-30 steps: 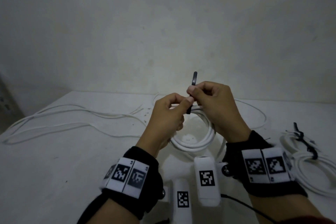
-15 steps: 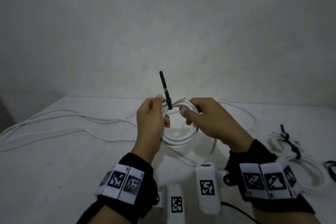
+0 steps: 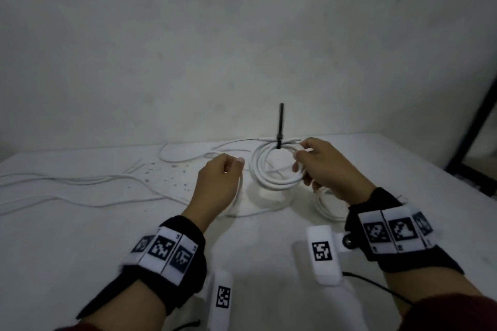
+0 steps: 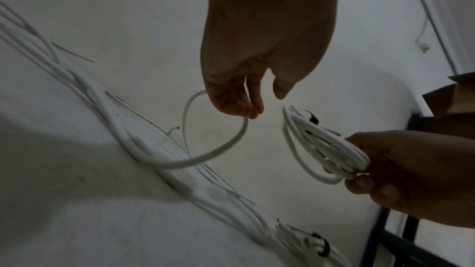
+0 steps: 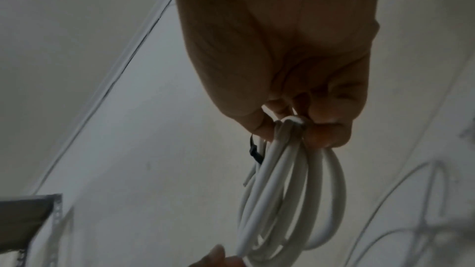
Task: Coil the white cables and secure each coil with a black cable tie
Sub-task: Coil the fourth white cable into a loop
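Observation:
My right hand (image 3: 300, 152) pinches the right side of a white cable coil (image 3: 269, 183) and holds it upright above the white table (image 3: 80, 250). A black cable tie (image 3: 281, 123) is cinched round the coil's top, its tail pointing straight up. The right wrist view shows thumb and fingers of that hand (image 5: 295, 125) clamping the coil (image 5: 282, 190), with the tie (image 5: 254, 151) beside them. My left hand (image 3: 236, 164) is apart from the coil, to its left. In the left wrist view its curled fingers (image 4: 254, 107) hold a loop of loose white cable (image 4: 218, 151).
Long loose white cables (image 3: 80, 180) trail across the table's left half. Another white loop (image 3: 322, 207) lies under my right wrist. A tied coil with a black tie (image 4: 321, 249) rests on the table. A dark metal frame (image 3: 476, 126) stands past the right edge.
My left hand let go of the coil and tie and drew away to the left, now on a loose cable. The right hand alone keeps the tied coil, shifted slightly right.

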